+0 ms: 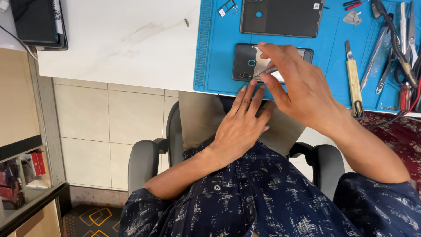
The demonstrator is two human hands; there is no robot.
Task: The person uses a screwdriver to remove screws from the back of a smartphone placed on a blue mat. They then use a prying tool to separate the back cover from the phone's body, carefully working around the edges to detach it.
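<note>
The white table (118,39) fills the top of my view, and the blue work mat (219,66) covers its right part. On the mat's far edge lies a dark tablet back (280,17); nearer me lies the opened black phone (245,61), close to the mat's front edge.

My right hand (302,87) hovers over the phone's right half, hiding it, fingers curled loosely and pinching a slim metal tool (265,72) whose tip points at the phone's middle. My left hand (241,125) lies flat and open just below the phone, fingertips at the mat's front edge, holding nothing.

Off to the right of my right hand, a yellow-handled knife (353,79) and tweezers (381,48) rest on the mat.
</note>
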